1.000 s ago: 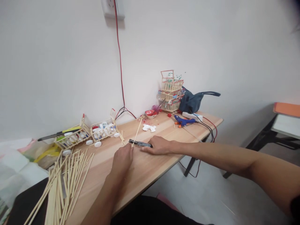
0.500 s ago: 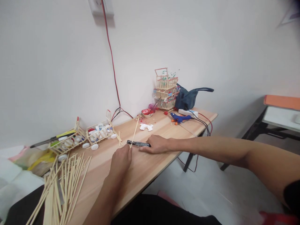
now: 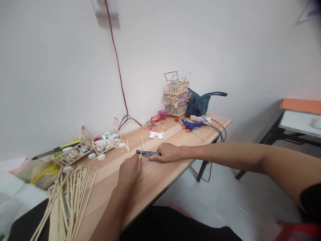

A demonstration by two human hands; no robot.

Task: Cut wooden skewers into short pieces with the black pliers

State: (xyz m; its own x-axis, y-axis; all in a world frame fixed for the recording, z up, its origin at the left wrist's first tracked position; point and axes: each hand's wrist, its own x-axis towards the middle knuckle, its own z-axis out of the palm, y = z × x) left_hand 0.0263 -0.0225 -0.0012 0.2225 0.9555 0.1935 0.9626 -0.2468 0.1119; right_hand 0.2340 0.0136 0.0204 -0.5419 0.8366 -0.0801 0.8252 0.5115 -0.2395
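My left hand (image 3: 130, 170) is closed, pinching a thin wooden stick (image 3: 140, 155) close to the tabletop. My right hand (image 3: 168, 152) is wrapped round the end of a slim grey and black metal tool that looks like a utility knife (image 3: 151, 153). Its dark tip crosses the stick just beyond my left fingertips. On the far side of the tool a short length of stick (image 3: 142, 142) points away from me; whether it is still joined to the held part is too small to tell.
Loose wooden sticks (image 3: 72, 197) are heaped at the left. Behind them stand stick-built carts (image 3: 106, 142) with white wheels. Farther back are a white cut-out (image 3: 155, 135), a red-stained bowl (image 3: 156, 120), stacked stick carts (image 3: 176, 97), a blue glue gun (image 3: 192, 125), a power strip (image 3: 200, 119) and a dark bag (image 3: 198, 103).
The stick rose well past the tool half a second ago; now its far part looks much shorter and lower. Both hands and the tool stay almost in place. The view has shifted slightly.
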